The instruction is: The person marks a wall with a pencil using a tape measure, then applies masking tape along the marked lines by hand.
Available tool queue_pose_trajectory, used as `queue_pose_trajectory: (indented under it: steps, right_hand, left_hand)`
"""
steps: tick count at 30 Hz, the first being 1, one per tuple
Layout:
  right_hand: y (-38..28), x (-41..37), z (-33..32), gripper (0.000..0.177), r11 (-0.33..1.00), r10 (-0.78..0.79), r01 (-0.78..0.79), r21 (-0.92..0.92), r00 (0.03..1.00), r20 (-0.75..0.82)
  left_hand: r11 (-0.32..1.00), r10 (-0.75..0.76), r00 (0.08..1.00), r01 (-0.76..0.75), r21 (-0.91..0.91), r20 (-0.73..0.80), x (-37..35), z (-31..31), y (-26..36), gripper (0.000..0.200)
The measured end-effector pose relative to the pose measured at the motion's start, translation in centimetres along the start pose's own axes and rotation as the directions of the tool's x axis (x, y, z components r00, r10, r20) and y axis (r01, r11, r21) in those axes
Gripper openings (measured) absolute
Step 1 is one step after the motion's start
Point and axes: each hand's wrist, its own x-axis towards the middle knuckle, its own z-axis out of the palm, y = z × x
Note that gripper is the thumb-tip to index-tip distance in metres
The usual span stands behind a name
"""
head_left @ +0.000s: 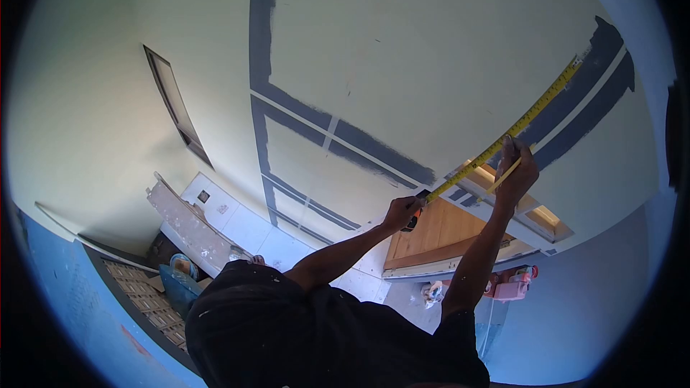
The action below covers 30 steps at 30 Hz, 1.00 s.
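Dark-framed window well left of wooden door. Left hand just beside door's upper left, fingers curled round tape measure; its yellow blade drawn out above door, slanting up rightward along wall. Right hand above right of door, pinching thin yellow stick, fingertips at blade. Pink container right of door.

Both arms reach forward, bare along the forearms. The left arm slants across toward the right, its wrist nearly straight, and the left grip is closed with fingers curled in. The right arm extends farther up and out, the right grip raised higher than the other, its fingers bent and drawn together, the two well apart.
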Motion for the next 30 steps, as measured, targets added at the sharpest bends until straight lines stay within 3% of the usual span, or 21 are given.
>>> queue_pose_trajectory:
  steps: [3, 4, 5, 7, 10, 14, 17, 18, 19, 21, 23, 25, 27, 30]
  right_hand:
    - [0.0, 0.4, -0.2, 0.023, 0.994, -0.092, 0.090, -0.069, 0.995, -0.034]
    - [-0.2, 0.5, -0.5, 0.025, 0.997, -0.024, 0.024, -0.071, 1.000, -0.001]
    - [0.0, 0.8, -0.5, 0.025, 0.994, -0.094, 0.091, -0.062, 0.995, -0.044]
    - [0.6, 1.3, -0.9, 0.025, 0.993, -0.077, 0.073, -0.096, 0.996, -0.036]
    - [0.8, 1.9, -1.2, 0.024, 0.998, 0.068, -0.067, 0.019, 0.998, -0.015]
    - [0.0, 2.3, -1.7, 0.024, 0.998, 0.056, -0.055, 0.044, 0.998, -0.041]
    - [-1.3, 2.7, -1.7, 0.022, 0.997, 0.060, -0.059, -0.045, 0.998, 0.027]
    - [-1.4, 2.7, -1.4, 0.022, 0.998, 0.063, -0.063, -0.010, 0.998, 0.018]
    - [-1.8, 2.5, -0.8, 0.021, 0.998, 0.064, -0.065, 0.027, 0.998, 0.015]
    - [-3.1, 1.9, 0.5, 0.020, 0.996, 0.045, -0.049, 0.069, 0.998, 0.051]
    - [-4.6, 1.3, 2.0, 0.019, 0.994, 0.026, -0.037, 0.103, 0.994, 0.106]
    - [-6.1, 0.5, 3.9, 0.017, 0.990, -0.024, 0.006, 0.139, 0.992, 0.126]
    - [-8.0, -0.1, 5.6, 0.016, 0.985, -0.120, 0.104, 0.138, 0.986, 0.112]
    - [-10.5, -0.7, 7.5, 0.017, 0.980, -0.098, 0.070, 0.189, 0.985, 0.144]
  left_hand:
    - [0.999, -0.046, 0.999, 0.046, -0.005, 0.019, 0.2, 0.2, 0.4, 0.028]
    - [0.998, -0.053, 0.998, 0.053, -0.025, 0.019, 0.3, 0.5, 0.5, 0.027]
    - [0.997, -0.038, 0.999, 0.039, -0.062, 0.016, 0.7, 1.0, -0.2, 0.025]
    - [0.994, 0.107, 0.994, -0.107, 0.000, -0.026, 1.5, 1.6, -0.3, 0.027]
    - [0.999, 0.034, 0.999, -0.034, -0.010, 0.025, 1.9, 1.8, 0.7, 0.028]
    - [0.997, 0.065, 0.998, -0.065, -0.033, 0.015, 1.8, 2.0, 1.4, 0.028]
    - [0.997, 0.046, 0.999, -0.044, -0.063, 0.027, 2.1, 1.7, 0.1, 0.027]
    - [0.992, 0.123, 0.992, -0.124, -0.037, -0.023, 2.1, 1.5, 0.0, 0.027]
    - [0.980, 0.198, 0.977, -0.199, -0.008, -0.075, 2.0, 0.9, -0.2, 0.027]
    - [0.982, 0.187, 0.975, -0.187, 0.010, -0.120, 1.3, -0.9, -0.6, 0.027]
    - [0.998, 0.067, 0.991, -0.066, 0.011, -0.113, 0.4, -3.1, -1.1, 0.027]
    - [0.999, 0.037, 0.987, -0.041, -0.023, -0.157, -0.4, -5.6, -1.6, 0.027]
    - [0.997, 0.048, 0.971, -0.063, -0.054, -0.234, -0.8, -8.5, -2.4, 0.029]
    - [0.988, 0.086, 0.943, -0.121, -0.092, -0.322, -0.4, -13.7, -3.6, 0.028]
